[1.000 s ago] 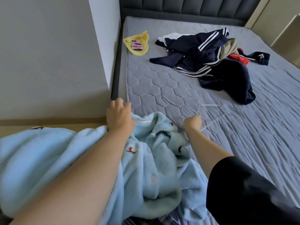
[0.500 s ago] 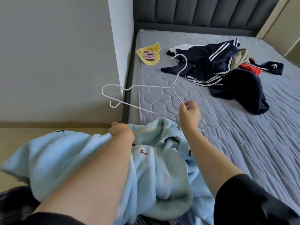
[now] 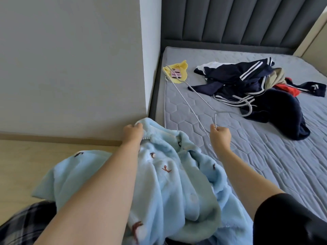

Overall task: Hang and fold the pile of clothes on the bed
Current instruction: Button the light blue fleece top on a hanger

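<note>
Left hand (image 3: pixel 133 133): fingers gripping blue robe (image 3: pixel 169 177) at collar. Right hand (image 3: pixel 220 137): fingers pinching wire hanger (image 3: pixel 190 103) above bed (image 3: pixel 265 156).

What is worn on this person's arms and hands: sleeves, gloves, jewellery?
No gloves on the left hand or right hand; no rings or watch visible. A black sleeve covers the right upper arm; the left arm is uncovered down to the frame edge.
</note>
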`<control>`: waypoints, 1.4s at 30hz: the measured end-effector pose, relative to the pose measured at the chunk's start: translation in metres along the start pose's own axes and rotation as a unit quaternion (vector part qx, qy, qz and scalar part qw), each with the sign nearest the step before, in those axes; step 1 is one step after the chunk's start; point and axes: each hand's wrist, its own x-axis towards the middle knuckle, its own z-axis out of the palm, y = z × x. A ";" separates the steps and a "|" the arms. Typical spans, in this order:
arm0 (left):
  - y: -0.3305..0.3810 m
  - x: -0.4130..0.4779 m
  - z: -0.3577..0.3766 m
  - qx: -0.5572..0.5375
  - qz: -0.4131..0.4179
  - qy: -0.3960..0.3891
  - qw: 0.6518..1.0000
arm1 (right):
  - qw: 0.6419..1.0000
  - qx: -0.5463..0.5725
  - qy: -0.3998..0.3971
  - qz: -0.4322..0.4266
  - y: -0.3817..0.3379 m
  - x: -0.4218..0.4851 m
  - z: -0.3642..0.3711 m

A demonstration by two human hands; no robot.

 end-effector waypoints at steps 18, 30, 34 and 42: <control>0.009 -0.004 -0.020 -0.260 -0.058 -0.027 0.964 | 0.951 -0.278 -0.132 0.022 0.016 0.029 -0.014; 0.009 -0.007 -0.018 -0.266 -0.074 -0.109 0.955 | 0.918 -0.369 -0.143 0.010 0.020 0.027 -0.007; 0.009 -0.008 -0.012 -0.188 -0.019 -0.077 0.979 | 0.943 -0.278 -0.180 -0.044 0.004 0.023 0.007; 0.011 -0.011 -0.012 -0.203 -0.007 -0.110 0.973 | 0.959 -0.062 -0.277 -0.017 -0.033 0.002 0.025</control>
